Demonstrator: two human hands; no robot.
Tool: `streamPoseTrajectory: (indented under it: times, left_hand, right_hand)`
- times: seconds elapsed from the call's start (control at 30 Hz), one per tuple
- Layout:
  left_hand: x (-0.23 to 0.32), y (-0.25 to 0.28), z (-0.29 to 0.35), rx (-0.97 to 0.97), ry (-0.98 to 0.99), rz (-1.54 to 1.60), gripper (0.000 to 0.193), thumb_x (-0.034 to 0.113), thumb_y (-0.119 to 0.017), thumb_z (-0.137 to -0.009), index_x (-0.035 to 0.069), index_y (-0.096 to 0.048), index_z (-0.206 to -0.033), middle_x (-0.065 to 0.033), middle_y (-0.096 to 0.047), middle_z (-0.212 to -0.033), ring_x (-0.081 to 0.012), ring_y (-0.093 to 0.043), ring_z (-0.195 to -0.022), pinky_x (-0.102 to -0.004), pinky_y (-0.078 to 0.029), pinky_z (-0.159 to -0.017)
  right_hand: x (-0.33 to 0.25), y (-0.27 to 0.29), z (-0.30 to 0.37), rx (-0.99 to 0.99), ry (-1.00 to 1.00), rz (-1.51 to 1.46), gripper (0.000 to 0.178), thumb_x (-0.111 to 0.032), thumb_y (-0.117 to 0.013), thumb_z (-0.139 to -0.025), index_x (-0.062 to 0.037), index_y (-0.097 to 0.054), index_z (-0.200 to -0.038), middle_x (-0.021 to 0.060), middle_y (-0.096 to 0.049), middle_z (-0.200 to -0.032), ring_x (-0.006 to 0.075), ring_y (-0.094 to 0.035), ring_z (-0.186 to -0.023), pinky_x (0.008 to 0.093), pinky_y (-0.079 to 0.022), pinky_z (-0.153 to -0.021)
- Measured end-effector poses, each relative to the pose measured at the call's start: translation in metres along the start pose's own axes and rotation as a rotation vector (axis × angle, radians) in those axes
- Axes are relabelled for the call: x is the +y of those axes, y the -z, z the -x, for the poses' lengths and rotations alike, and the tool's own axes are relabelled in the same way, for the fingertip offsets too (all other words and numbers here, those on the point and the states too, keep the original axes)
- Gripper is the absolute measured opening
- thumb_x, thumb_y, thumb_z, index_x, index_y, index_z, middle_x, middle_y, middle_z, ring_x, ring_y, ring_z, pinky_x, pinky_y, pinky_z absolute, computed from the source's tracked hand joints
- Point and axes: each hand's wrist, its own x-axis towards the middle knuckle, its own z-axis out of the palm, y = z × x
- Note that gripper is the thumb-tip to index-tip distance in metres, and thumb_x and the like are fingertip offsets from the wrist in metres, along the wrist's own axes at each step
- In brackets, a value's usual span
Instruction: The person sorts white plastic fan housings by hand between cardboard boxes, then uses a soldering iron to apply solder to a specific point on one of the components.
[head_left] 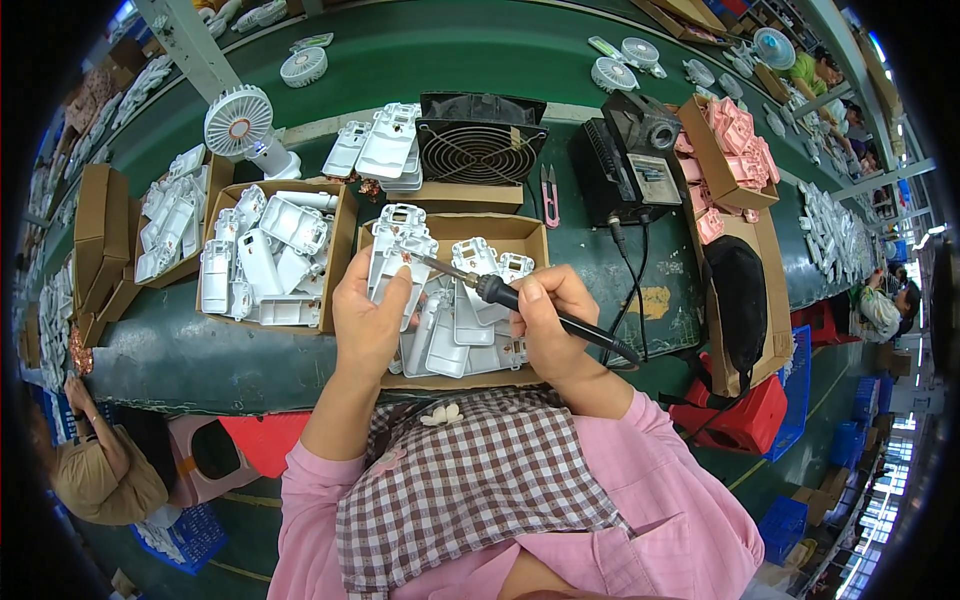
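My left hand [368,318] is closed on a white plastic housing [402,232], with the thumb pressed on its lower part. In my right hand [556,322] is a soldering iron [497,292], its black handle gripped between thumb and fingers. The iron's metal tip points left and meets, or nearly meets, a small coppery spot on the housing. Beneath both hands stands a cardboard box [543,240] with several more white housings [462,330] in it. A black cord runs from the iron's handle toward the right.
Left of my hands is another box of white housings [268,260], with a white fan [240,125] behind it. A black fume fan [483,150], pink-handled snips [550,196] and a soldering station [625,165] stand beyond. Pink parts [735,150] fill a box at right. A person [110,460] sits at left.
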Motion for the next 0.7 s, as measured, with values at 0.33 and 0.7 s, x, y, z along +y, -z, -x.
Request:
streamPoseTrajectory:
  times: [0.33,0.7]
  left_hand:
    - [-0.0058,0.0013,-0.0006,-0.003,-0.023,0.021,0.023,0.007,-0.055,-0.089,-0.001,-0.055,-0.110,-0.0065,-0.064,-0.087,-0.0085,-0.059,-0.064,-0.0210,-0.046,-0.047]
    - [-0.0017,-0.0003,0.0004,-0.013,-0.012,0.010,0.025,0.005,-0.056,-0.088,-0.001,-0.054,-0.112,-0.0043,-0.062,-0.085,-0.0068,-0.057,-0.064,-0.0205,-0.047,-0.049]
  right_hand:
    - [-0.0012,-0.0003,-0.0017,-0.037,-0.023,0.015,0.018,-0.016,-0.053,-0.093,-0.0008,-0.051,-0.083,0.0059,-0.057,-0.066,0.0059,-0.049,-0.051,0.0201,-0.041,-0.046]
    - [0.0024,0.0000,-0.0022,-0.032,0.011,0.039,0.017,-0.015,-0.054,-0.092,-0.0001,-0.052,-0.083,0.0057,-0.057,-0.066,0.0060,-0.050,-0.051,0.0200,-0.042,-0.046]
